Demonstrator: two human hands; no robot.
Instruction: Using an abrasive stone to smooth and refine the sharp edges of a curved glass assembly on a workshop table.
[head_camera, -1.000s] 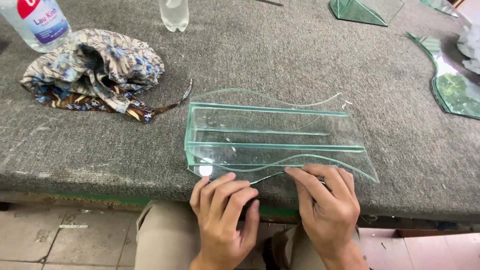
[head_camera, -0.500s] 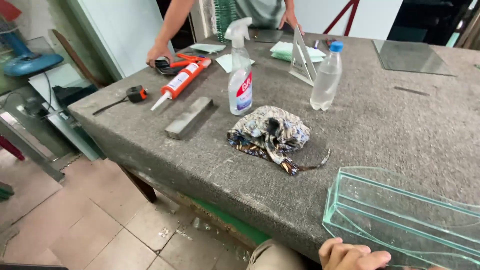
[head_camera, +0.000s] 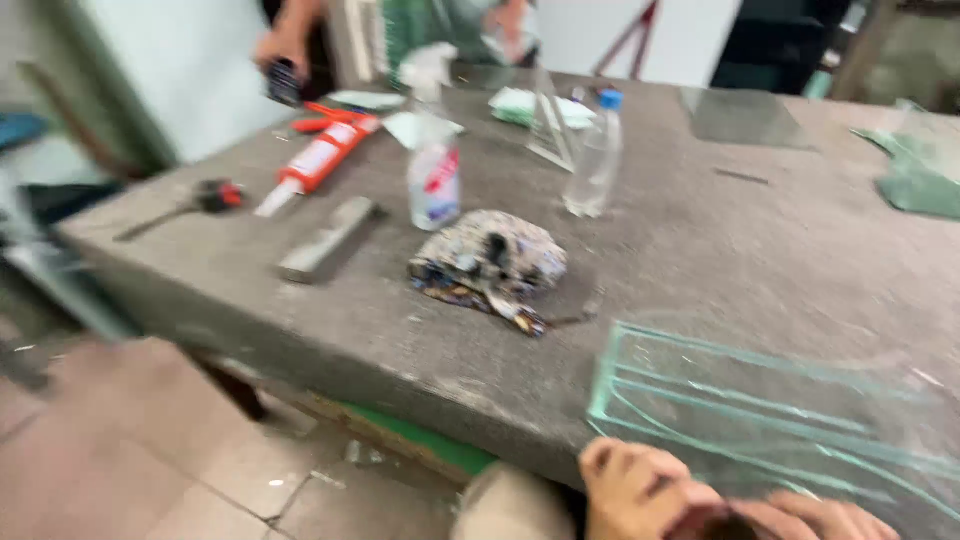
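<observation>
A clear glass piece built of several stacked, green-edged panes lies on the grey stone table at the near right. My left hand is at its near left corner by the table's edge, fingers bent. Only a part of my right hand shows at the bottom edge, just in front of the glass. The picture is blurred, so I cannot make out whether either hand grips the glass.
A patterned cloth, a spray bottle, a water bottle, a grey bar, a red-and-white sealant tube and a red-handled tool lie on the table. Another person's hand holds something dark at the far end. Green glass pieces sit far right.
The view has swung up and left from the glass to the table's far end, then slightly back right. My hands stay at the glass's near edge. The other person's hand has lifted off the table.
</observation>
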